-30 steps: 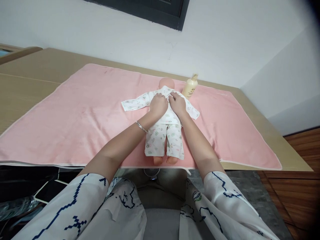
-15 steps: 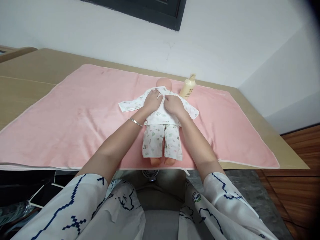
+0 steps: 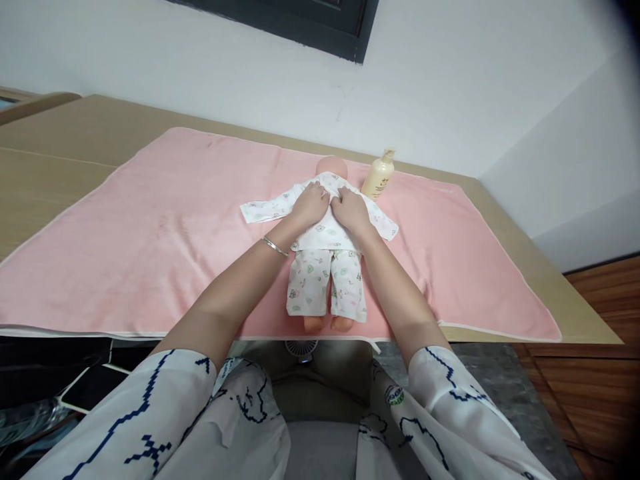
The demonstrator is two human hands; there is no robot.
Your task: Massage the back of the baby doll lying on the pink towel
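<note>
A baby doll (image 3: 332, 166) lies on its back with its head at the far end. It wears a white printed shirt (image 3: 323, 237) with the sleeves spread wide, and matching trousers (image 3: 307, 287); its feet stick out at the hems. My left hand (image 3: 311, 202), a silver bangle at the wrist, rests on the shirt's chest with its fingers closed on the cloth. Close beside it, my right hand (image 3: 350, 209) has its fingers curled in and pinches the shirt front. The fingertips are partly hidden, so any fastener between them cannot be made out.
Under the doll, a pink blanket (image 3: 165, 220) with white edging covers much of the wooden table (image 3: 60, 143). A cream pump bottle (image 3: 378, 177) stands right of the doll's head. A white wall (image 3: 425, 87) rises behind the table. Wooden drawers (image 3: 600, 380) are at lower right.
Both hands stay at the shirt's chest. The left hand's fingers are curled in more than before, and the right hand's fingers have shifted slightly up the cloth.
</note>
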